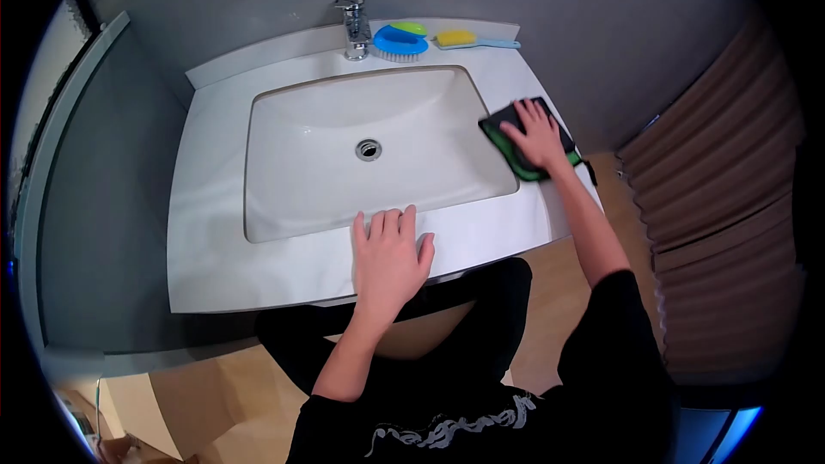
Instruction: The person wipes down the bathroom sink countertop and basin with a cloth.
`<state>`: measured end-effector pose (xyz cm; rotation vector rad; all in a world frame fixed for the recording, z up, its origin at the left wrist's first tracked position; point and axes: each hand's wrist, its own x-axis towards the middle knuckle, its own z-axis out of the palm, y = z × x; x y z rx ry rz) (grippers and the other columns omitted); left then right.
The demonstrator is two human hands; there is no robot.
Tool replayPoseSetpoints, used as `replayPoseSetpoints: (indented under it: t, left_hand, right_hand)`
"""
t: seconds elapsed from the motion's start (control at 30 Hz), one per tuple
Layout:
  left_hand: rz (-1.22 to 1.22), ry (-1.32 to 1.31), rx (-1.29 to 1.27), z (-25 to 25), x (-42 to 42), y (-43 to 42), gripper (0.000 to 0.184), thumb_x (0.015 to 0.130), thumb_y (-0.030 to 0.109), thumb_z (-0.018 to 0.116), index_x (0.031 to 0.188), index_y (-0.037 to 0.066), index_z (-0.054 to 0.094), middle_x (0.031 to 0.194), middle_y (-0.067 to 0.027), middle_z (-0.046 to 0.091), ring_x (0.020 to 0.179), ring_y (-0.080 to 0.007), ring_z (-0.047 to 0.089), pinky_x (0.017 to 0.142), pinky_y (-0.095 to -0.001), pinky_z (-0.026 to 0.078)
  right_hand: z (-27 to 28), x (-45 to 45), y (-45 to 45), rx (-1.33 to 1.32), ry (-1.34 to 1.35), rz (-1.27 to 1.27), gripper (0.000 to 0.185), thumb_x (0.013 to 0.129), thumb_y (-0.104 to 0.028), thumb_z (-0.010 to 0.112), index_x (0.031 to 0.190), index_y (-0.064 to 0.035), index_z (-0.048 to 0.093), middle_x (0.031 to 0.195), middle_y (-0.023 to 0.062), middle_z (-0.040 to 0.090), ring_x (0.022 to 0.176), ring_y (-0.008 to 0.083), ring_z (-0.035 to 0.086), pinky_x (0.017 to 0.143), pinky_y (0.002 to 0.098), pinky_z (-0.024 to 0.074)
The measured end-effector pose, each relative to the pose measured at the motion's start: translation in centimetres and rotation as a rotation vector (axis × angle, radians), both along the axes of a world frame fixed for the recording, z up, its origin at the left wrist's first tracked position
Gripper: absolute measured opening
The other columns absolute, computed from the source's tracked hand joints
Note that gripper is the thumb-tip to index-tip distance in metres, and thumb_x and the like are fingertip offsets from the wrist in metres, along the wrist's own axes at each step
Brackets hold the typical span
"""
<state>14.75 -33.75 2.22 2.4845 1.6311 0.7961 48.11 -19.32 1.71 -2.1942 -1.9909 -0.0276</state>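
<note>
My left hand (pixel 393 262) rests on the front rim of the white sink basin (pixel 378 193), its fingers stretched out and holding nothing. My right hand (pixel 541 139) lies with fingers spread on top of a folded black cloth with a green edge (pixel 526 166), on the right side of the white countertop (pixel 210 245). The cloth reaches close to the basin's right rim and slightly over the counter's right edge. Part of the cloth is hidden under my palm.
A chrome faucet (pixel 354 26) stands behind the basin. Beside it lie a blue and green scrub brush (pixel 400 40) and a yellow-headed brush with a light blue handle (pixel 494 43). A metal drain (pixel 369 150) sits in the basin. A brown pleated curtain (pixel 722 198) hangs at the right.
</note>
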Motion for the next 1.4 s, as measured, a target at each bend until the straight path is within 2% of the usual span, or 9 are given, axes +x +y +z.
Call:
replayPoseSetpoints:
  t: [0.23,0.37,0.53,0.67,0.8,0.97,1.1,1.27,1.4]
  left_hand:
    - [0.008,-0.031,-0.013,-0.3,0.1,0.2,0.039,0.087,0.028,0.061,0.116,0.001,0.06,0.105,-0.0105,0.061,0.104,-0.0266,0.056,0.106,-0.0506,0.031]
    - [0.016,-0.034,-0.047,-0.1,0.2,0.2,0.038,0.087,0.028,0.061,0.115,0.003,0.06,0.106,-0.0101,0.061,0.105,-0.0265,0.055,0.107,-0.0497,0.031]
    - [0.002,-0.026,-0.037,-0.1,0.2,0.1,0.038,0.087,0.027,0.061,0.115,0.003,0.06,0.107,-0.0104,0.061,0.105,-0.0266,0.055,0.107,-0.0492,0.031]
    - [0.006,-0.023,-0.037,0.2,0.4,0.3,0.037,0.087,0.026,0.061,0.116,0.003,0.06,0.107,-0.0102,0.061,0.105,-0.027,0.055,0.107,-0.0493,0.031]
    - [0.016,-0.004,-0.004,-0.2,0.5,0.2,0.037,0.087,0.028,0.06,0.114,0.003,0.06,0.102,-0.0097,0.06,0.104,-0.0253,0.054,0.106,-0.0504,0.032]
    - [-0.002,0.009,0.007,-0.2,0.3,0.3,0.04,0.087,0.028,0.06,0.118,0.003,0.059,0.104,-0.0101,0.06,0.104,-0.0259,0.054,0.107,-0.0507,0.032]
    - [-0.002,0.003,0.006,-0.2,0.2,0.2,0.041,0.088,0.028,0.06,0.119,0.002,0.058,0.105,-0.0103,0.06,0.106,-0.0259,0.054,0.107,-0.051,0.031]
    - [0.003,-0.014,-0.012,-0.1,0.1,0.2,0.04,0.087,0.026,0.061,0.119,0.003,0.058,0.108,-0.0111,0.06,0.107,-0.0281,0.054,0.106,-0.0515,0.031]
    - [0.016,-0.01,-0.015,-0.2,0.1,0.3,0.04,0.087,0.028,0.06,0.118,0.003,0.059,0.107,-0.0108,0.06,0.106,-0.0267,0.055,0.107,-0.0508,0.031]
  right_hand:
    - [0.3,2.4,9.5,-0.039,0.056,-0.346,0.082,0.087,-0.072,0.037,0.15,-0.0202,0.032,0.159,0.0071,0.021,0.146,0.0285,0.019,0.114,0.056,0.0201]
    - [-0.3,3.1,9.4,-0.019,0.061,-0.323,0.08,0.087,-0.071,0.038,0.15,-0.0207,0.032,0.158,0.0077,0.022,0.145,0.0296,0.02,0.113,0.057,0.0223]
    - [-0.9,1.3,2.1,0.052,-0.005,-0.275,0.076,0.091,-0.063,0.038,0.148,-0.0123,0.035,0.156,0.0132,0.027,0.145,0.0316,0.022,0.115,0.055,0.0163]
    - [-1.5,-2.7,-8.0,0.139,-0.029,-0.134,0.074,0.091,-0.057,0.045,0.146,-0.0083,0.036,0.154,0.0161,0.029,0.143,0.0344,0.025,0.114,0.0562,0.018]
    - [-0.6,-10.2,-16.3,0.179,-0.052,-0.031,0.066,0.091,-0.041,0.053,0.143,-0.0028,0.039,0.15,0.0206,0.032,0.14,0.0387,0.028,0.111,0.0598,0.0197]
    - [0.2,-14.7,-20.1,0.174,0.029,0.072,0.068,0.089,-0.042,0.057,0.143,-0.0035,0.04,0.151,0.0187,0.033,0.14,0.0374,0.028,0.112,0.0582,0.0196]
    - [0.5,-9.9,-19.7,0.188,0.092,0.123,0.07,0.087,-0.045,0.061,0.143,-0.0085,0.042,0.151,0.0155,0.036,0.14,0.0322,0.032,0.113,0.0524,0.0206]
    - [-1.1,0.5,-16.0,0.168,-0.004,-0.227,0.067,0.091,-0.05,0.053,0.145,-0.012,0.04,0.152,0.0131,0.034,0.142,0.0303,0.03,0.114,0.051,0.0192]
    - [-1.1,0.9,-14.9,0.074,-0.054,-0.333,0.07,0.094,-0.054,0.046,0.149,-0.0151,0.033,0.156,0.0108,0.027,0.145,0.0286,0.023,0.115,0.0516,0.0163]
